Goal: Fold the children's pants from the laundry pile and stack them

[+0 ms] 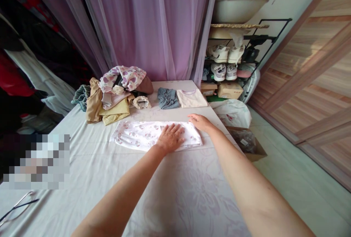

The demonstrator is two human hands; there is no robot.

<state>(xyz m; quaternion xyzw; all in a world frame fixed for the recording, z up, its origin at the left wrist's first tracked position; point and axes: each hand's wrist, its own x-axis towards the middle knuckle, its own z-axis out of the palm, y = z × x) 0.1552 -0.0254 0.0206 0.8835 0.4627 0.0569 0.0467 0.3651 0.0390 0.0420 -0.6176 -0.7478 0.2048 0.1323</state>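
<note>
A white garment with a small pink and purple print (137,133) lies folded into a long flat strip on the bed sheet. Pressed flat on its right half is my left hand (170,138), fingers spread. My right hand (201,122) hovers at the strip's right end with its fingers stretched out and nothing in them; whether it touches the cloth I cannot tell. Beyond the strip lie a folded grey-blue garment (167,98) and, against it on the right, a folded cream top (192,98).
Rumpled clothes, including a yellow garment (116,114) and a purple-patterned cloth (134,78), are heaped at the far left. Eyeglasses (20,205) rest near left. A purple curtain (142,25) hangs behind. Right of the bed stand a shoe rack (255,39) and an open cardboard box (256,153).
</note>
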